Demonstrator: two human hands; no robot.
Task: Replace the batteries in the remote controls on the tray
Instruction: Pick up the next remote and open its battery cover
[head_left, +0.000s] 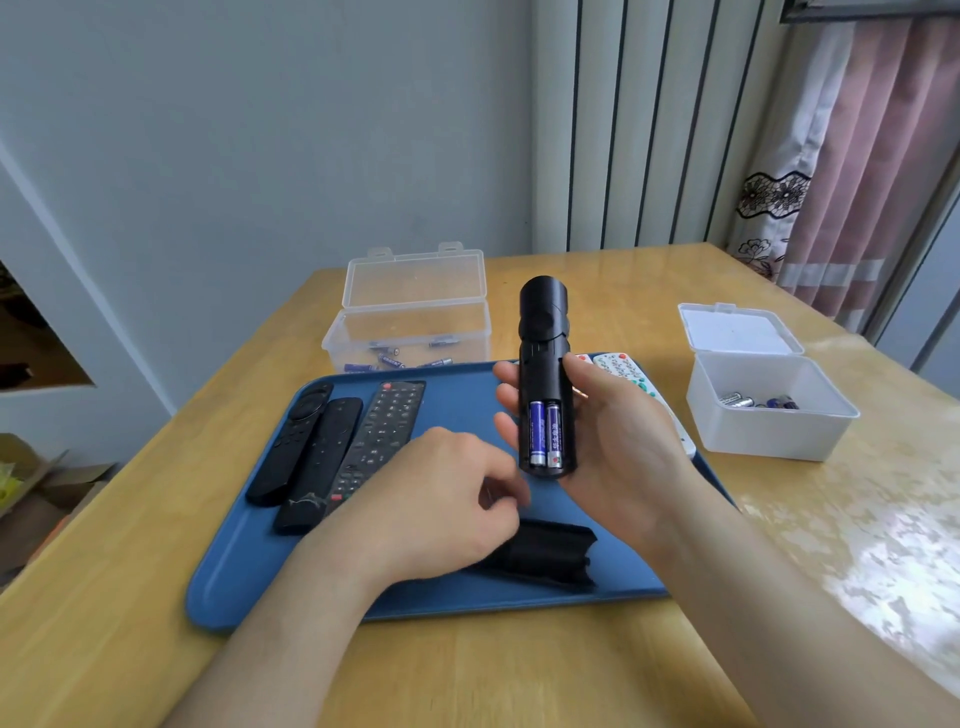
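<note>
1. Black plastic remote control (543, 332): held above the blue plastic tray (223, 582), right of its centre, back face toward the camera. The fingers of the right hand (618, 447) wrap around its lower body and grip it.
2. Orientation: the long axis stands nearly upright and leans away. The battery end is low and near; the rounded head points up and far.
3. Two blue cylindrical batteries (545, 431): seated side by side in the open compartment.
4. Black battery cover (556, 556): lying loose on the near part of the tray, not yet refitted.
5. Left hand (441, 504): low over the tray, just left of the cover, fingers curled downward. Whether they pinch anything cannot be told.
6. Three black remotes (332, 447): face up in a row at the left of the tray. Their battery state is not visible.
7. White remote with coloured buttons (639, 379): at the far right of the tray, partly hidden behind the right hand.
8. Clear lidded box (410, 291): far on the wooden counter (467, 675), holding blue batteries.
9. White open box (769, 441): at the right, holding a few loose cells.
10. Progress, as judged: the held remote appears loaded and needs only its cover. The other four are probably still to do.
</note>
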